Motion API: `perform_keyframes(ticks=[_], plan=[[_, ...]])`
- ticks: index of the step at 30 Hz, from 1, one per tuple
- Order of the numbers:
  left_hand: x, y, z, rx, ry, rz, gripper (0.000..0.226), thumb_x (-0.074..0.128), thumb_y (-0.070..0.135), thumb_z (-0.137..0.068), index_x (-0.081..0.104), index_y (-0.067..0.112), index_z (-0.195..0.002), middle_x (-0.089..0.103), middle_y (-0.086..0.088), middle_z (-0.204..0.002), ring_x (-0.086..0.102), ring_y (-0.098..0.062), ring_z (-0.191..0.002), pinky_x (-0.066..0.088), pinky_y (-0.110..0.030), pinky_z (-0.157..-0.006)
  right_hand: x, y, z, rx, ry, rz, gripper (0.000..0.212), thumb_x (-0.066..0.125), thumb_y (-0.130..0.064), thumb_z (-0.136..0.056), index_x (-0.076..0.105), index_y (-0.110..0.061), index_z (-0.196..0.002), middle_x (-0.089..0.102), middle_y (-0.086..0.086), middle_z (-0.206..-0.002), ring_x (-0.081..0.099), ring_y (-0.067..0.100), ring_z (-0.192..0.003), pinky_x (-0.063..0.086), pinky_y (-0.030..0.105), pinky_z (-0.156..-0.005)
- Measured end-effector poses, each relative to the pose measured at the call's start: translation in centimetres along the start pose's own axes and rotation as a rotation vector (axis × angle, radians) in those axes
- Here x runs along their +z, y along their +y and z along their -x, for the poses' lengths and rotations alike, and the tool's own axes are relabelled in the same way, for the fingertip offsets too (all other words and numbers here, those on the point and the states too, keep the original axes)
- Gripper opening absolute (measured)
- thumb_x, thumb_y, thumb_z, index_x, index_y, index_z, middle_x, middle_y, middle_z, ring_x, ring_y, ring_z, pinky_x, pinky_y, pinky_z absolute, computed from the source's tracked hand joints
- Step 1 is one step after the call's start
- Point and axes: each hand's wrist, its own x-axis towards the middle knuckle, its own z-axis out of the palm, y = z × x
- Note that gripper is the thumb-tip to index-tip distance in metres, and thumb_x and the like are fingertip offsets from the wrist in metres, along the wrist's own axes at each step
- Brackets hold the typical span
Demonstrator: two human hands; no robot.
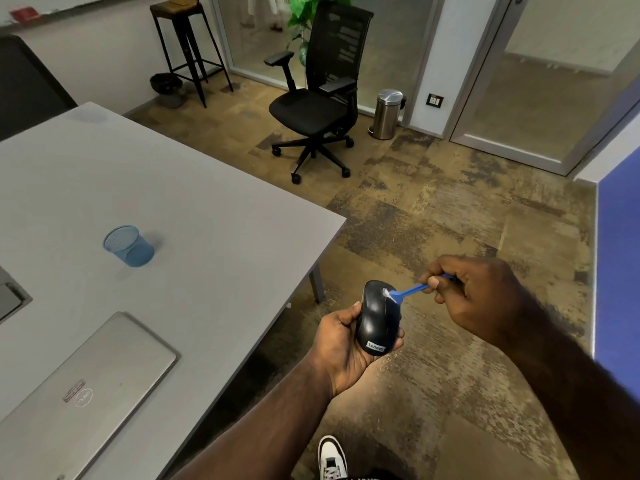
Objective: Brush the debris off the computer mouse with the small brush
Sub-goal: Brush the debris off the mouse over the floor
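A black computer mouse (375, 320) with a Lenovo label sits upright in my left hand (341, 351), held over the floor just off the table's right edge. My right hand (474, 292) pinches the handle of a small blue brush (410, 291) between thumb and fingers. The brush's white bristle tip touches the upper right of the mouse, near its front end, where a small pale patch of debris shows.
A grey table (173, 209) fills the left, with a blue mesh cup (129, 246) and a shut silver laptop (79, 400) on it. Further back stand a black office chair (318, 98), a steel pedal bin (387, 114) and a tall stool (188, 46). My shoe (331, 457) is below.
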Motion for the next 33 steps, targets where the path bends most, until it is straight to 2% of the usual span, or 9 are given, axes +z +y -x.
perform_keyframes(ticks=[3,7,10,12,16,21,24,29,33], plan=[[0.01,-0.05,-0.06,0.011,0.017,0.015,0.046,0.032,0.028,-0.1,0.058,-0.004,-0.123,0.066,-0.03,-0.107,0.064,-0.04,-0.087,0.059,-0.043,-0.074,-0.22,0.17,-0.03,-0.012,-0.015,-0.042,0.02,0.062,-0.005,-0.085,0.069,-0.025,-0.085,0.068,-0.007,-0.07,0.066,0.01,-0.058,0.056,0.04,-0.05],[0.2,0.17,0.09,0.007,0.003,0.03,0.047,0.032,0.029,-0.1,0.06,-0.003,-0.12,0.065,-0.029,-0.111,0.064,-0.041,-0.089,0.058,-0.044,-0.078,-0.04,0.27,-0.08,-0.03,0.128,0.031,0.015,0.06,-0.008,-0.088,0.071,-0.018,-0.094,0.067,-0.006,-0.071,0.064,0.011,-0.057,0.054,0.036,-0.047],[0.28,0.25,0.11,0.006,-0.008,0.031,0.049,0.032,0.029,-0.1,0.065,-0.005,-0.112,0.065,-0.03,-0.11,0.065,-0.04,-0.088,0.058,-0.044,-0.077,0.01,0.01,0.34,-0.074,0.056,0.0,0.016,0.06,-0.011,-0.088,0.069,-0.023,-0.093,0.066,-0.008,-0.07,0.064,0.008,-0.057,0.054,0.035,-0.046],[0.21,0.16,0.1,0.011,0.006,0.016,0.048,0.031,0.028,-0.1,0.063,-0.005,-0.115,0.065,-0.029,-0.11,0.065,-0.04,-0.087,0.059,-0.043,-0.076,-0.01,-0.04,0.46,-0.086,-0.001,-0.024,0.019,0.061,-0.008,-0.086,0.068,-0.026,-0.091,0.068,-0.007,-0.071,0.065,0.008,-0.058,0.055,0.035,-0.046],[0.06,-0.08,0.25,-0.004,0.0,-0.007,0.048,0.032,0.027,-0.1,0.056,-0.004,-0.127,0.063,-0.029,-0.116,0.065,-0.039,-0.088,0.059,-0.044,-0.075,-0.15,0.5,-0.06,-0.026,0.09,0.021,0.016,0.06,-0.009,-0.089,0.071,-0.02,-0.093,0.068,-0.008,-0.071,0.065,0.012,-0.056,0.055,0.039,-0.046],[0.22,-0.09,0.13,-0.006,0.014,-0.028,0.048,0.032,0.028,-0.099,0.058,-0.004,-0.124,0.062,-0.029,-0.118,0.064,-0.039,-0.09,0.058,-0.045,-0.08,-0.33,0.2,0.0,-0.05,0.012,-0.009,0.023,0.062,-0.007,-0.087,0.068,-0.029,-0.09,0.068,-0.01,-0.068,0.066,0.004,-0.06,0.057,0.033,-0.05],[0.23,-0.12,0.18,-0.008,0.018,-0.027,0.047,0.034,0.027,-0.098,0.059,-0.003,-0.124,0.061,-0.028,-0.12,0.063,-0.04,-0.092,0.056,-0.046,-0.082,-0.39,0.54,-0.33,0.0,0.077,0.037,0.023,0.062,-0.005,-0.088,0.071,-0.026,-0.091,0.07,-0.011,-0.077,0.065,0.001,-0.059,0.057,0.032,-0.052],[0.39,-0.09,0.22,-0.003,0.014,-0.044,0.047,0.033,0.027,-0.098,0.058,-0.004,-0.124,0.061,-0.029,-0.119,0.063,-0.04,-0.091,0.058,-0.044,-0.079,-0.59,0.11,-0.18,-0.017,0.014,0.021,0.021,0.061,-0.006,-0.087,0.071,-0.024,-0.091,0.069,-0.011,-0.072,0.066,0.005,-0.06,0.058,0.036,-0.053],[0.5,-0.21,0.4,-0.009,0.008,-0.043,0.044,0.035,0.026,-0.097,0.061,-0.002,-0.121,0.062,-0.028,-0.115,0.063,-0.04,-0.089,0.058,-0.043,-0.078,-0.8,0.35,-0.45,0.049,0.061,0.052,0.02,0.059,-0.007,-0.09,0.072,-0.021,-0.094,0.07,-0.008,-0.079,0.067,0.012,-0.061,0.057,0.041,-0.055]])
